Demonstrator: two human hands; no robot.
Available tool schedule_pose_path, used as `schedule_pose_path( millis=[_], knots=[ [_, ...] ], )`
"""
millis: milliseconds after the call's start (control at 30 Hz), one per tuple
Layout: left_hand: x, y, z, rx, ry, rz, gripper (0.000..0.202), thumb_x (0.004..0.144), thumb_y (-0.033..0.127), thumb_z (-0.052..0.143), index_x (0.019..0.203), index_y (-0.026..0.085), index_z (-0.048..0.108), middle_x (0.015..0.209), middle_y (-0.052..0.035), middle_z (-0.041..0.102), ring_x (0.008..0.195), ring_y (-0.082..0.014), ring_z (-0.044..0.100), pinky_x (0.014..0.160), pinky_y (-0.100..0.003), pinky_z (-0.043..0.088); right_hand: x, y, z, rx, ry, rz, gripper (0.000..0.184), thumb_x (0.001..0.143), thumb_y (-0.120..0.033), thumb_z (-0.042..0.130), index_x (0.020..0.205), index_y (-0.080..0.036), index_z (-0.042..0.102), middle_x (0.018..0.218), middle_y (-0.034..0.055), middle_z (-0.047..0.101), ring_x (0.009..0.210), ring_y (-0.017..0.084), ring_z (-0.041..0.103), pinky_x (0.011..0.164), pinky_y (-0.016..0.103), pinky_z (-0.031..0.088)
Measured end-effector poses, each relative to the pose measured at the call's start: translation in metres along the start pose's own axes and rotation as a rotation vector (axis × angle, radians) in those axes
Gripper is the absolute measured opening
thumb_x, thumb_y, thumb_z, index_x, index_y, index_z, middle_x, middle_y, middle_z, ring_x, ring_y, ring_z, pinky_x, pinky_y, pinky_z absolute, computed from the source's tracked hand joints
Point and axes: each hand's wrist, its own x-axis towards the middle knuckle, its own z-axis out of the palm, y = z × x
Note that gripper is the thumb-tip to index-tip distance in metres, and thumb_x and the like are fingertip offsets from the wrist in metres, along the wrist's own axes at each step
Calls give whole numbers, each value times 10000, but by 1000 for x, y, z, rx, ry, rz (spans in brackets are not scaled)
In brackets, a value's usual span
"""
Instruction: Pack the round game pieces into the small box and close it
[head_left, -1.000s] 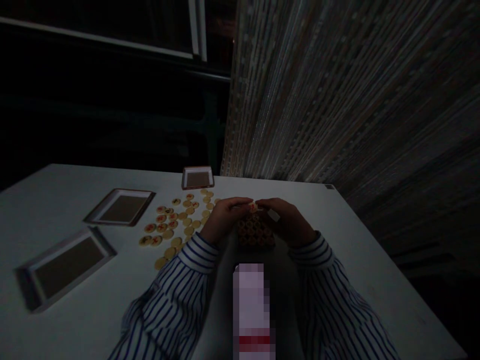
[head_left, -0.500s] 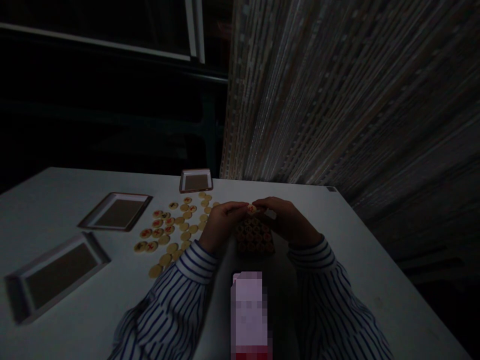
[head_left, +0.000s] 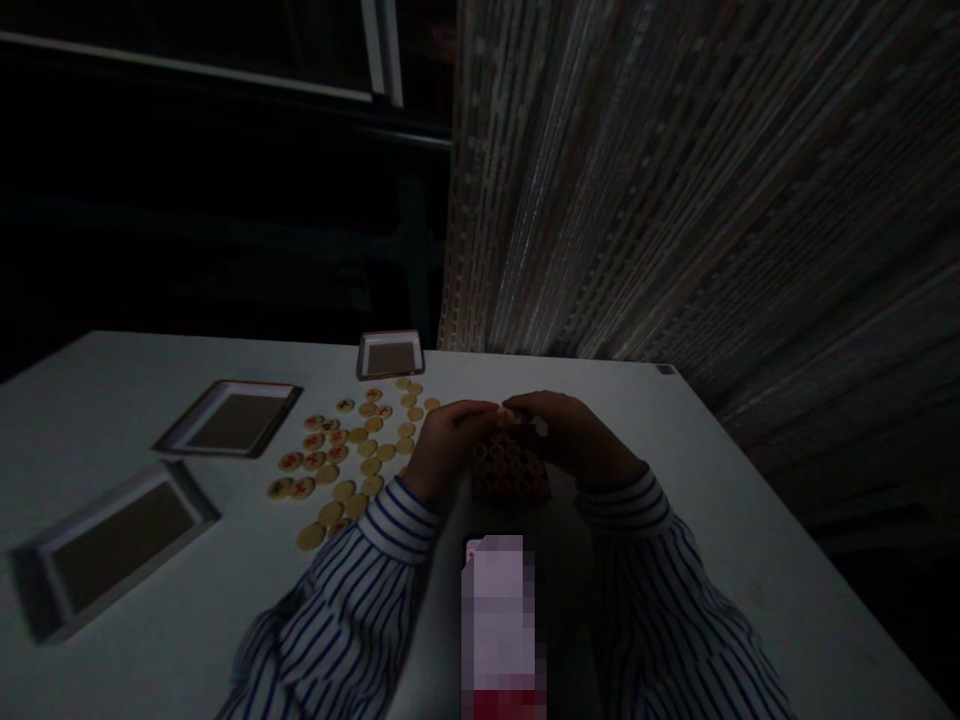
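Observation:
In dim light my left hand (head_left: pixel 448 443) and my right hand (head_left: pixel 576 435) meet fingertip to fingertip over a small box (head_left: pixel 510 470) filled with round game pieces in rows. Between the fingertips of both hands is one pale round piece (head_left: pixel 505 415), pinched at the box's far edge. Both hands are closed around it. Several loose round pieces (head_left: pixel 346 452), pale with red or dark marks, lie scattered on the white table (head_left: pixel 150 620) just left of my left hand. Striped sleeves cover both forearms.
Three shallow box trays sit on the table: one near left (head_left: pixel 112 545), one further back (head_left: pixel 229 418), a small one at the far edge (head_left: pixel 390 355). A ribbed wall (head_left: pixel 675 200) rises behind the table on the right. The left background is dark.
The hands have stayed together over the box with the piece between them; only the view has shifted slightly.

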Motion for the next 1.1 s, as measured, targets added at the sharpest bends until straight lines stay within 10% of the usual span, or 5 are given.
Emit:
schedule_pose_path(
  millis=[667, 1100],
  knots=[
    [0, -4, 2, 120, 10, -34, 263, 632, 334, 673, 806, 137, 669, 790, -51, 685, 765, -177, 617, 715, -302, 492, 0, -2, 3, -142, -108, 23, 232, 810, -298, 514, 1002, -186, 579, 877, 55, 656, 807, 161, 582, 702, 278, 405],
    [6, -10, -11, 562, 38, 122, 260, 732, 248, 534, 947, 140, 634, 871, -76, 665, 750, -170, 609, 681, -280, 474, 1, 3, 6, -255, -194, 95, 230, 782, -259, 521, 982, -171, 592, 805, 65, 661, 724, 153, 589, 628, 245, 374]
  ],
)
